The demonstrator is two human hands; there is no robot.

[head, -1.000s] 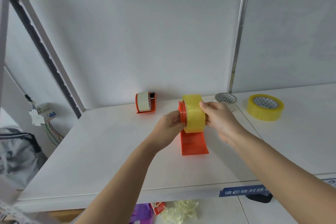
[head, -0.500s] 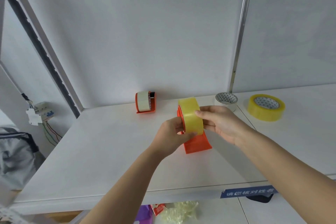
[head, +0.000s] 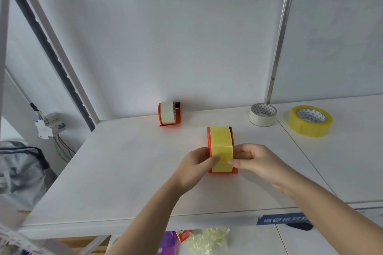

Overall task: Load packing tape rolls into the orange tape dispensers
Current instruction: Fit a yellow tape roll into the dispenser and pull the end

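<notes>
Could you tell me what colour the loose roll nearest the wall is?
White roll, patterned core; head view.

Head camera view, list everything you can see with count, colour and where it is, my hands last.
Orange dispenser: one, centre of the table, yellow tape roll seated in it.
Second orange dispenser: one, at the back by the wall, holding a whitish roll.
White tape roll: one, lying flat, back right.
Loose yellow roll: one, lying flat, far right.
Table: one, white.
Grey bag: one, left, below table level.
Breaker box: one, white, left, with coloured wires.
Left hand: on the near dispenser's left side.
Right hand: on its right side.
</notes>
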